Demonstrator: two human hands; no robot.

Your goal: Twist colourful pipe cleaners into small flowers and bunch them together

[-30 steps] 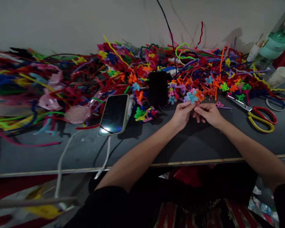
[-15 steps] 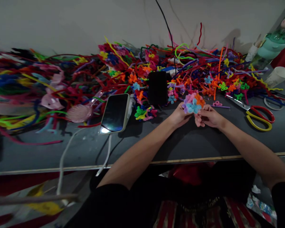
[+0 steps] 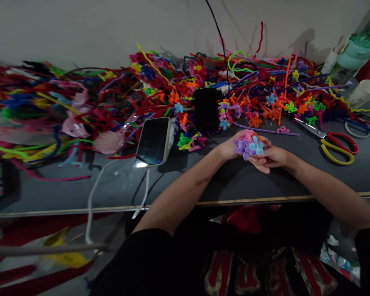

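A small bunch of pipe-cleaner flowers [image 3: 249, 144], pink, purple, light blue and orange, is held between both my hands just above the dark table [image 3: 203, 185]. My left hand [image 3: 230, 149] grips it from the left with curled fingers. My right hand [image 3: 269, 158] closes on it from the right, fingers wrapped under the bunch. Beyond them lies a big heap of coloured pipe cleaners and finished flowers [image 3: 253, 90].
A phone [image 3: 153, 141] on a white cable lies left of my hands, next to a black box [image 3: 205, 109] and a pink brush [image 3: 108, 142]. Red-and-yellow scissors [image 3: 336, 144] lie at the right, a paper cup [image 3: 364, 92] and a green bottle [image 3: 357, 47] behind.
Both hands lifted the flower bunch from the pile's edge and drew it nearer to me, turning it so the purple and blue flowers face up.
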